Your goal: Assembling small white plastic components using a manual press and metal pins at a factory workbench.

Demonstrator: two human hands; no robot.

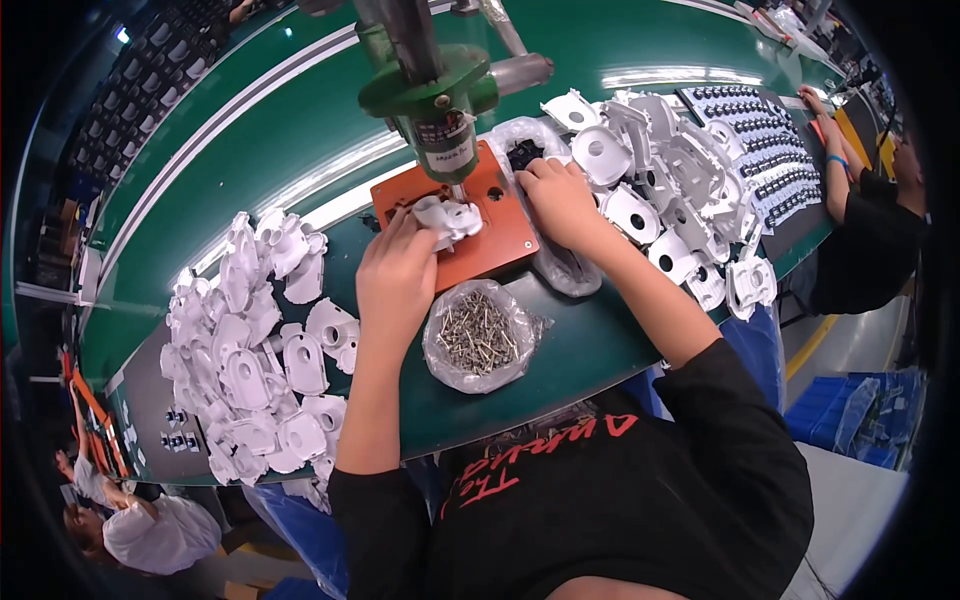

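Note:
My left hand [398, 268] grips a white plastic part [452, 222] on the orange fixture block [500, 240], its fingertips around the part's left side. Directly above it the tip of a green drill-press-like machine [430, 80] comes down to the part. My right hand [562, 200] is at a long, plastic-lined container [570, 272] right of the block, with small black parts [525, 152] by its fingertips. Its fingers are curled; what they hold, if anything, is hidden. In front of the block stands a clear plastic bag [463, 380] full of metal screws [480, 332].
Piles of white plastic parts lie left [245, 350] and right [680, 190] on the green table [540, 375]. Further right are rows of small black parts on a white sheet [750, 140]. Co-workers are at the right [865, 220] and lower left [160, 535]. Blue crates [840, 410] stand at the right.

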